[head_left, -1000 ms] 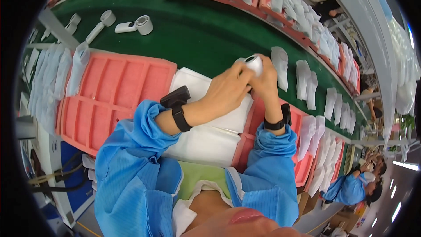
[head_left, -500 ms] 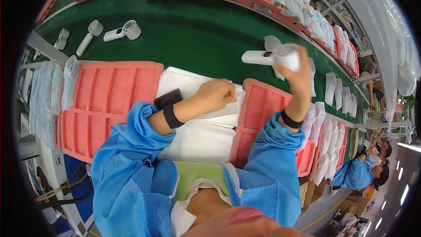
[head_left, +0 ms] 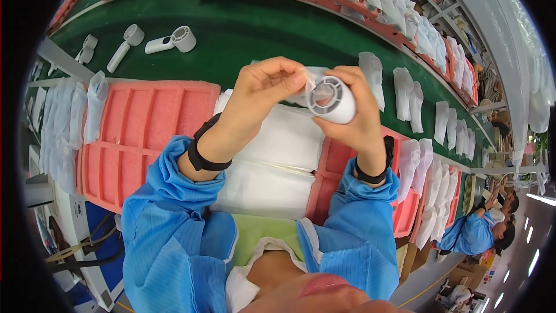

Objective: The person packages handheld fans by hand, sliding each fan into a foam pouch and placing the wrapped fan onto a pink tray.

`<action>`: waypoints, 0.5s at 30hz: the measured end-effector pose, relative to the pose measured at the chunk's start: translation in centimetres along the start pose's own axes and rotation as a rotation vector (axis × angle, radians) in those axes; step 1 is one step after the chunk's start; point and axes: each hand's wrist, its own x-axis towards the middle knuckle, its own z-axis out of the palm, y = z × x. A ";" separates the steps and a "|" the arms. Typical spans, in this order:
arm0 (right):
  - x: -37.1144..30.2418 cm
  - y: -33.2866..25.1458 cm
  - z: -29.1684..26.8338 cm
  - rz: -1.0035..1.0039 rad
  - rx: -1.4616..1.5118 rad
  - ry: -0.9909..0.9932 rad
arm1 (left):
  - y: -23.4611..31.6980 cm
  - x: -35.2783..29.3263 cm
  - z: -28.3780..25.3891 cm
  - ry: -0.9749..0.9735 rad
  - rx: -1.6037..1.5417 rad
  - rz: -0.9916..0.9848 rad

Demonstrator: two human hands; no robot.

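My right hand [head_left: 358, 117] grips a white handheld fan [head_left: 331, 99] with its round head facing me, held above the table's middle. My left hand [head_left: 262, 94] pinches a thin clear film [head_left: 308, 80] at the top edge of the fan's head. Both hands meet over a stack of white foam sheets [head_left: 272, 162]. Both wrists wear black bands and blue sleeves.
Pink foam trays [head_left: 142, 133] lie left and right of the white sheets. Two more white fans [head_left: 172, 40] rest on the green conveyor belt [head_left: 260, 29] at upper left. Bagged white parts [head_left: 405, 90] line the belt's right side. Other people in blue sit at lower right [head_left: 480, 232].
My right hand brought the fan back from the belt toward me and turned its head to face me. My left hand rose from the white sheets to the fan's head.
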 end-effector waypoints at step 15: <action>0.3 1.3 1.7 0.001 -0.335 0.247 | -1.5 -2.1 2.7 -0.090 0.973 0.645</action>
